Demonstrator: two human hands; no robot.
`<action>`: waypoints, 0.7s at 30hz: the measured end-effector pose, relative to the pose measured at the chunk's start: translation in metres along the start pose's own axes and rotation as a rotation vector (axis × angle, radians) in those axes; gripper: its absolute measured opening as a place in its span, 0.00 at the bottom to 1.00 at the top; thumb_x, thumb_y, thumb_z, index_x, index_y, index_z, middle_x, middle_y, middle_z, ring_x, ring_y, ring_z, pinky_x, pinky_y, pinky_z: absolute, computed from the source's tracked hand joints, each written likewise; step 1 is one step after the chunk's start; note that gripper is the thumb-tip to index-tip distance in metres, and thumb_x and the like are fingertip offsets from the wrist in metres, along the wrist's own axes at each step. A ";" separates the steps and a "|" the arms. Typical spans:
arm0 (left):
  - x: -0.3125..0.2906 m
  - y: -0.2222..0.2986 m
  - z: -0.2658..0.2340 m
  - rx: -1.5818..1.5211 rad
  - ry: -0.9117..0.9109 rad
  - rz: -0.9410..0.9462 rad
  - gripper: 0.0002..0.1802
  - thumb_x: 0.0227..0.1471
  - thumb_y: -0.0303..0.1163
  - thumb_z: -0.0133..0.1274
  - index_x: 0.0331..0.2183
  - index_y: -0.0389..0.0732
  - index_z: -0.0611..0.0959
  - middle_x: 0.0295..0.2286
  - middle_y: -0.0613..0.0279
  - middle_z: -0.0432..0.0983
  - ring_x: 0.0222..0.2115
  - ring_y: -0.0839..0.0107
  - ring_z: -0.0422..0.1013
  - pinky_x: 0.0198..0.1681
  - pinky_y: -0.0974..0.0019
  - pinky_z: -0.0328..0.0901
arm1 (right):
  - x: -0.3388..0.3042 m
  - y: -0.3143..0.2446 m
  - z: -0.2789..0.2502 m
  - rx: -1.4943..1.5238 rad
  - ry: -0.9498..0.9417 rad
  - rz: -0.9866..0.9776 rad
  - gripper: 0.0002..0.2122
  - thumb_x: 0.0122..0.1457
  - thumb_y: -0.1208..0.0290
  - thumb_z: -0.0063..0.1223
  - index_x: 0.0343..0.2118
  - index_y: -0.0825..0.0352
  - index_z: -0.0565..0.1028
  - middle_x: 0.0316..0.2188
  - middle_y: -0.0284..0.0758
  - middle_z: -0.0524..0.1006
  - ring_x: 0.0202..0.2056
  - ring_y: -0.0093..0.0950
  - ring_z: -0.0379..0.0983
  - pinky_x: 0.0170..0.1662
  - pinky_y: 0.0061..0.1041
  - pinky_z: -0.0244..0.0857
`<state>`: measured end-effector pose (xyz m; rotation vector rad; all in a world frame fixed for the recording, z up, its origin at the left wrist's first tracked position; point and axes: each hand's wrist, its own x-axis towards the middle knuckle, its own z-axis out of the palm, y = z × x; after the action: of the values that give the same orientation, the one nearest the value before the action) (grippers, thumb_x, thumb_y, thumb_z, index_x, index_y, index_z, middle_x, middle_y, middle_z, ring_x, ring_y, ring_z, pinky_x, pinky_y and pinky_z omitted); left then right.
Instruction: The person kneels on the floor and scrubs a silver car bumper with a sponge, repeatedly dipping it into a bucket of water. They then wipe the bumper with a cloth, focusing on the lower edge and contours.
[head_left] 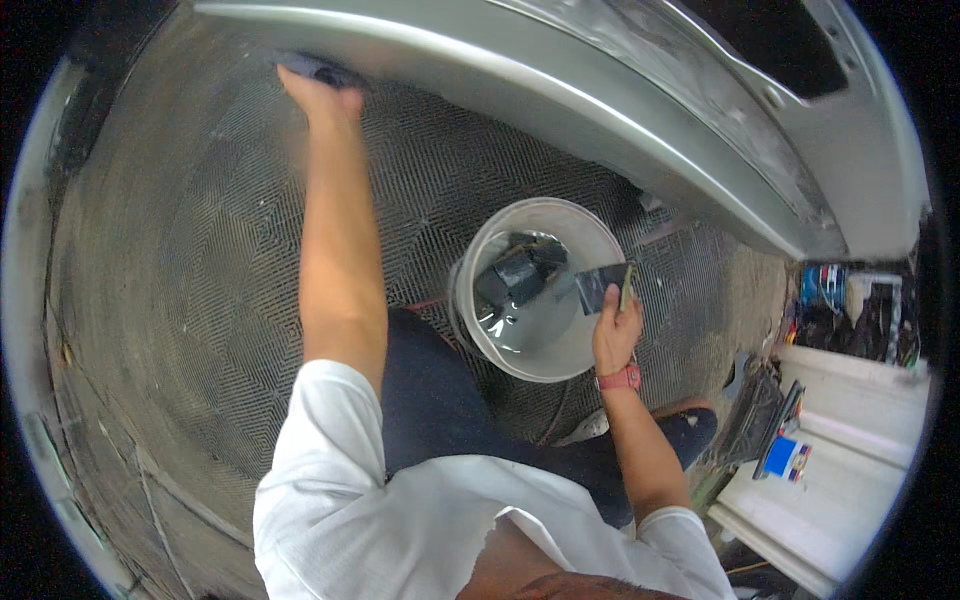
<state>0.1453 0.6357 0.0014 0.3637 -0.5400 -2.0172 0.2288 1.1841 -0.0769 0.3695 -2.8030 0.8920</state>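
Note:
My left hand (pixel 322 98) reaches far forward, its fingers closed on a dark grey pad (pixel 318 69) against the underside of a silver car body panel (pixel 560 95). The pad is partly hidden and blurred. Nearer me, my right hand (pixel 618 328) pinches a dark rectangular sheet (pixel 600 286) that looks like sandpaper, with a yellowish edge. It hangs over the right rim of a whitish bucket (pixel 545 375). Water shows inside the bucket, along with dark blocks (pixel 520 275) that lie partly in it.
The bucket stands on a dark ribbed floor mat (pixel 240 260) by my bent legs (pixel 440 390). At right is a white cabinet-like surface (pixel 850 420) with a blue-and-white packet (pixel 782 457) on it. A blue can (pixel 824 287) and dark bags (pixel 868 325) stand beyond.

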 end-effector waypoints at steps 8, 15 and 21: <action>-0.129 -0.101 0.042 -0.222 -0.009 -0.162 0.43 0.68 0.70 0.41 0.69 0.49 0.75 0.67 0.54 0.69 0.67 0.49 0.65 0.72 0.37 0.59 | 0.000 0.000 0.004 0.099 -0.014 -0.001 0.21 0.78 0.58 0.50 0.59 0.74 0.79 0.52 0.58 0.81 0.54 0.59 0.74 0.61 0.54 0.64; -0.310 -0.187 0.105 0.154 0.109 -0.271 0.58 0.73 0.73 0.32 0.79 0.37 0.38 0.80 0.47 0.38 0.79 0.51 0.39 0.81 0.51 0.36 | 0.017 0.036 0.002 0.641 0.049 0.379 0.25 0.79 0.53 0.49 0.55 0.77 0.78 0.48 0.47 0.83 0.50 0.44 0.79 0.55 0.43 0.70; -0.379 -0.218 0.156 0.671 -0.006 0.113 0.55 0.77 0.62 0.32 0.76 0.29 0.28 0.77 0.34 0.16 0.79 0.45 0.21 0.81 0.45 0.24 | 0.047 0.094 -0.022 0.835 -0.594 0.671 0.30 0.77 0.48 0.54 0.61 0.78 0.74 0.55 0.40 0.82 0.53 0.36 0.80 0.51 0.38 0.76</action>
<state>0.0909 1.0950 0.0348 0.7081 -1.2137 -1.6827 0.1585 1.2629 -0.0990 -0.3114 -2.9056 2.4628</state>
